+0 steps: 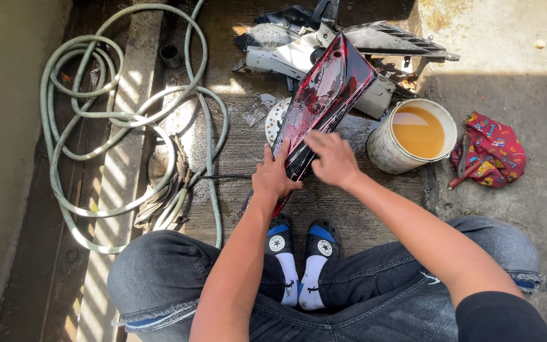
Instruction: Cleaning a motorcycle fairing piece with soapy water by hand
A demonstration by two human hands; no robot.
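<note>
A long glossy red and black motorcycle body panel [324,95] stands tilted on the wet concrete in front of me. My left hand [273,177] grips its lower left edge. Flat on the panel's lower face lies my right hand [332,158], fingers pointing left; whether it holds a cloth is hidden. I squat, with my black, blue and white shoes [302,240] just below the panel.
A white bucket [413,136] of orange-brown liquid stands to the right. A red patterned rag [492,155] lies beyond it. White and black fairing parts [324,44] are piled behind the panel. A coiled green hose [115,120] covers the left ground.
</note>
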